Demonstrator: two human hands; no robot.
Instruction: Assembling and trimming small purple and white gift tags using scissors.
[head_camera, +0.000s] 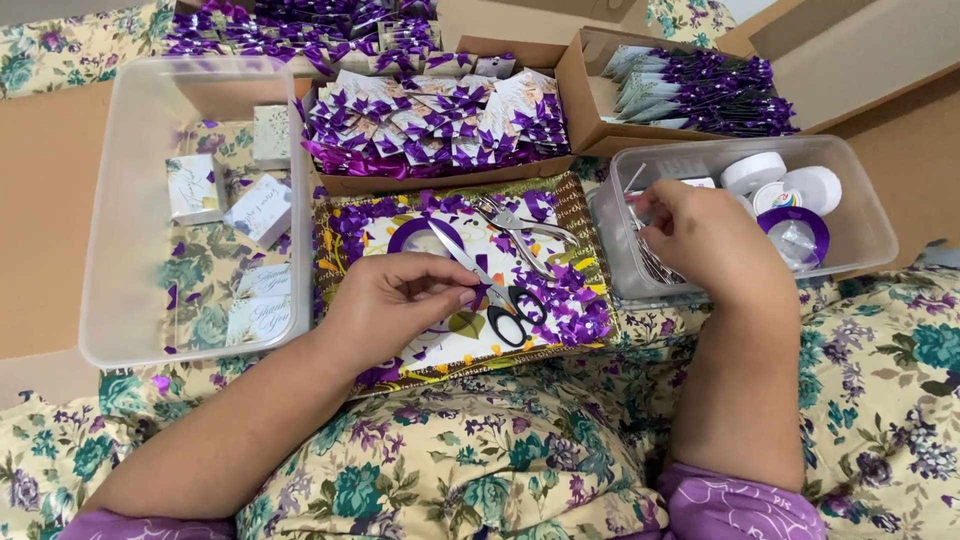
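Note:
My left hand (395, 300) hovers over a patterned tray (590, 262) littered with purple ribbon scraps, pinching a small purple ribbon piece (478, 295) between thumb and fingers. Scissors with black handles (497, 290) lie on the tray right beside those fingertips, next to a purple ribbon roll (425, 232). My right hand (700, 235) reaches into a clear plastic tub (868, 222) at the right, fingers curled among small shiny items; what it grips is hidden. A metal hole punch (520, 228) lies on the tray between both hands.
A clear tub (135, 200) at the left holds small white boxes (195, 188). Cardboard boxes behind hold cards with purple bows (440, 120) and bundled cards (700, 90). White tape rolls (790, 180) sit in the right tub. Floral cloth covers my lap.

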